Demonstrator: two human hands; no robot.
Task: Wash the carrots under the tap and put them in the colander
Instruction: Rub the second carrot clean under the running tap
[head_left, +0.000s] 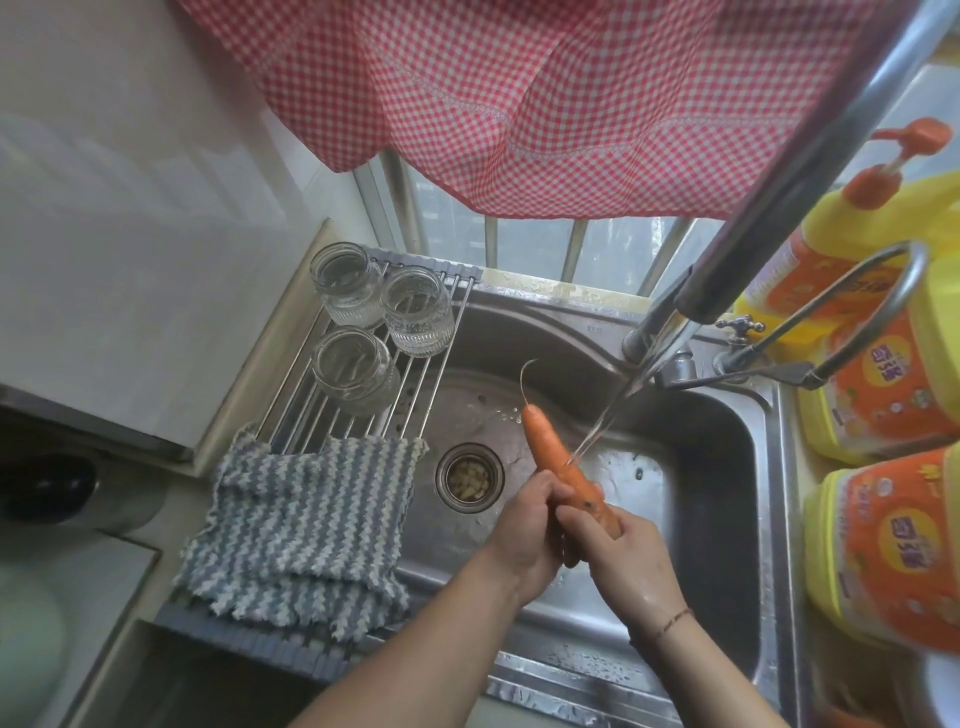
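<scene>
1. Both of my forearms come up from 6 o'clock and meet over the sink (727, 447).
2. My left hand (524, 535) has its fingers curled round the thick end of the carrot (550, 447); my right hand (623, 551) grips the same end just beside it, fingers wrapped round from the 3 o'clock side.
3. From my hands the carrot points toward 11 o'clock, its thin root tip curling above the basin.
4. From the tap (670, 322) at 1 o'clock, a water stream (608, 415) falls slantwise and strikes the carrot just above my fingers.
5. At 9 o'clock of the carrot sits the drain strainer (470, 478).
6. Farther toward 10 o'clock, three glass jars (358, 322) stand on a roll-up rack (415, 384), with a striped cloth (306, 519) draped over its near part.
7. Yellow detergent bottles (883, 530) crowd the 3 o'clock edge.
8. A red checked curtain (519, 93) hangs at 12 o'clock.
</scene>
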